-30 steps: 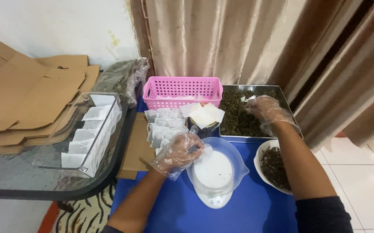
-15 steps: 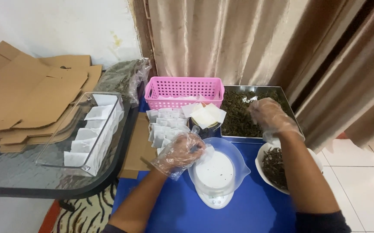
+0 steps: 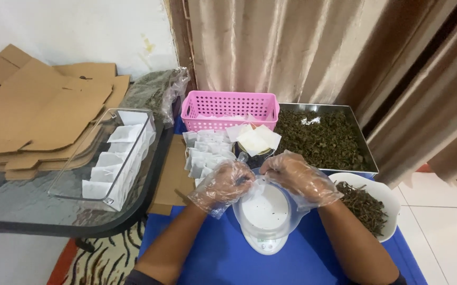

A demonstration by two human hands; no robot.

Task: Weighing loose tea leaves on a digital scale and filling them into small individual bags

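Two gloved hands are shown meeting over a white kitchen scale (image 3: 264, 215), which serves as the landmark. The left hand (image 3: 224, 183) is held above the scale's left rim, fingers curled narrowly; the right hand (image 3: 297, 177) is held above its right rim, fingers likewise bent inward. Between the fingertips, over the scale's far edge, a small translucent sachet (image 3: 253, 182) appears to be pinched by both hands, though the glove film blurs its outline. Beyond the scale, a loose pile of small white sachets (image 3: 203, 153) is seen, and behind that a pink plastic basket (image 3: 230, 109). To the far right of the scale a metal tray of dark dried leaves (image 3: 324, 138) is placed; just right of the scale, a white bowl (image 3: 381, 195) holding darker twigs. The scale rests on a blue surface (image 3: 228, 261). Well to its left, a clear box of filled sachets (image 3: 113, 158) is set on a glass table (image 3: 22, 208), with flattened cardboard (image 3: 33, 113) behind
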